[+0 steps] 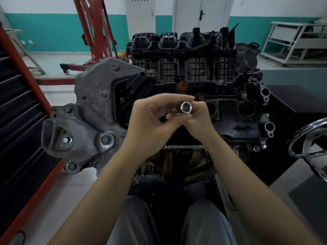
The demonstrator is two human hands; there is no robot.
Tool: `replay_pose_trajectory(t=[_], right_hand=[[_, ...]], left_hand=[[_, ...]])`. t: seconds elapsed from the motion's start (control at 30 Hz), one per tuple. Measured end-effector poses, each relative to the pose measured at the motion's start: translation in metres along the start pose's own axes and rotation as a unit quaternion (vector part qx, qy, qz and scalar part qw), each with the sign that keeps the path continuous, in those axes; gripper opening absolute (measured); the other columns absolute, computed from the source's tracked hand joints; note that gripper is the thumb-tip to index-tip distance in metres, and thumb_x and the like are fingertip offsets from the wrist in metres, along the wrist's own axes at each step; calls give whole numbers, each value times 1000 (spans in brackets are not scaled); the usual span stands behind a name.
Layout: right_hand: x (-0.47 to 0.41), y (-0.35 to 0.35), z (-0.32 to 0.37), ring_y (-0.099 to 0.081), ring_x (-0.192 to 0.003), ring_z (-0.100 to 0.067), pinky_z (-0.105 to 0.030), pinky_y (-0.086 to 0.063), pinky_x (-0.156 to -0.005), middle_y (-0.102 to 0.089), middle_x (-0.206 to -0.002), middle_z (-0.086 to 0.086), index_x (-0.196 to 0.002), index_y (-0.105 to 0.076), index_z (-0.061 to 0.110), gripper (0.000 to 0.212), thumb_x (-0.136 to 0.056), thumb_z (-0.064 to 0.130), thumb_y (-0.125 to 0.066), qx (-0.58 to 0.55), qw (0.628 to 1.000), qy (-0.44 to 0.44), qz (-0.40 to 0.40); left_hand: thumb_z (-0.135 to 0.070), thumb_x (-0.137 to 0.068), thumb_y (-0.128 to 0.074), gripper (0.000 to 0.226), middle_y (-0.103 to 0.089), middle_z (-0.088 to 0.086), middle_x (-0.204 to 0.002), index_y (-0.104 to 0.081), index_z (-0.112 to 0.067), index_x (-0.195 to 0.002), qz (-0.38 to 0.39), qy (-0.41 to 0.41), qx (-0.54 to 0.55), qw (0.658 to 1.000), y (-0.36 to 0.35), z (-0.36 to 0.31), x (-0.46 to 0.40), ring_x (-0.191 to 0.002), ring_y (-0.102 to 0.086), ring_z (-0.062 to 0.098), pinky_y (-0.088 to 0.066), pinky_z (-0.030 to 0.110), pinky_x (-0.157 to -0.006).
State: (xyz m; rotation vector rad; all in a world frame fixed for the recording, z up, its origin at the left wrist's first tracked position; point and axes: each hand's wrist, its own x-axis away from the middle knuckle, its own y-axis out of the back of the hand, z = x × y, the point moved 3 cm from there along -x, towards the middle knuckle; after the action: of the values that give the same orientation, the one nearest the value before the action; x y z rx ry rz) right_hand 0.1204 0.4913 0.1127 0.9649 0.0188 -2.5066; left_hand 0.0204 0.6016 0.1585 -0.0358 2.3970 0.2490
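Observation:
A shiny chrome socket (185, 107) with its hex opening facing the camera is held over the engine (194, 71). My right hand (198, 117) pinches the socket between curled fingers and thumb. My left hand (152, 119) grips the tool's other end, a dark part with a chrome joint (174, 112) just left of the socket; most of that tool is hidden by my fingers. Both hands meet above the black engine cover, in front of the ribbed black intake manifold (184, 50).
A grey cast bracket (83, 121) with bolts juts out at the engine's left. A red tool cabinet (21, 110) stands far left, a chrome handwheel (311, 142) at right. A red engine hoist (95, 32) and a white rack (293, 41) stand behind.

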Motion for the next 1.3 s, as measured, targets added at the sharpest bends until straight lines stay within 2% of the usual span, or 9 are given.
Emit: replay_pose_trajectory(t=[0.07,0.23,0.4,0.63,0.8,0.9,1.0,1.1,1.3], right_hand=[[0,0,-2,-67,-73,3,-11,-49,-67,-70,-74,22,-76,-72,35,43,-70,-8,-74,-7,1000,3,-21],[1,1,-5,-67,-80,-2,-19,-52,-74,-71,-80,21,-86,-68,21,28,-77,-6,-70,14,1000,1,-17],[1,-1,0,-68,-83,-1,-17,-50,-76,-72,-83,19,-87,-70,32,26,-79,7,-68,-13,1000,5,3],[0,4,-11,-70,-81,-16,-32,-55,-76,-73,-84,1,-89,-71,6,22,-74,-11,-72,13,999,3,-34],[1,2,-4,-68,-82,-1,-19,-51,-75,-72,-82,19,-87,-69,28,31,-77,-1,-70,-5,1000,-4,-9],[1,3,-8,-69,-78,-3,-20,-52,-72,-72,-76,17,-74,-70,23,29,-72,-6,-71,-1,999,-4,-37],[1,3,-9,-70,-80,-11,-26,-54,-74,-71,-79,8,-87,-70,13,29,-72,-12,-71,0,999,-5,-46],[1,4,-6,-68,-84,-5,-21,-51,-76,-72,-82,15,-90,-67,19,31,-79,-9,-68,5,1000,0,-25],[2,1,-5,-67,-81,2,-15,-50,-74,-71,-80,23,-92,-69,26,34,-77,-5,-69,15,1000,9,-26]], left_hand=[[5,-74,-76,40,-72,5,-99,-67,-11,-108,-4,-1,-14,1000,-2,0,1,-98,-70,15,-55,31,-89],[-3,-72,-81,31,-73,0,-90,-71,-13,-100,-82,-11,-66,994,-4,-2,2,-89,-71,11,-57,30,-83],[6,-78,-72,38,-71,-5,-99,-65,-14,-110,-26,-14,-6,1000,-1,-1,1,-97,-69,10,-53,25,-88],[-7,-72,-82,26,-73,1,-90,-72,-12,-95,-81,-35,-85,993,-2,-2,2,-88,-71,15,-58,36,-81],[7,-78,-72,34,-72,-1,-96,-67,-11,-107,-24,-23,-11,999,-4,-4,1,-96,-70,12,-54,28,-87],[7,-78,-72,33,-71,4,-99,-66,-7,-107,1,-28,-13,1000,-4,-4,1,-98,-69,15,-54,29,-89],[-4,-73,-81,30,-72,3,-94,-70,-9,-100,-54,-32,-74,995,-5,-5,2,-93,-70,15,-56,34,-85],[-4,-77,-77,27,-73,2,-92,-70,-10,-102,-88,-40,-86,992,-5,-5,4,-91,-70,12,-57,32,-83],[7,-80,-70,35,-72,4,-100,-65,-7,-111,-10,-19,-14,1000,-4,-3,2,-101,-69,15,-54,33,-91]])
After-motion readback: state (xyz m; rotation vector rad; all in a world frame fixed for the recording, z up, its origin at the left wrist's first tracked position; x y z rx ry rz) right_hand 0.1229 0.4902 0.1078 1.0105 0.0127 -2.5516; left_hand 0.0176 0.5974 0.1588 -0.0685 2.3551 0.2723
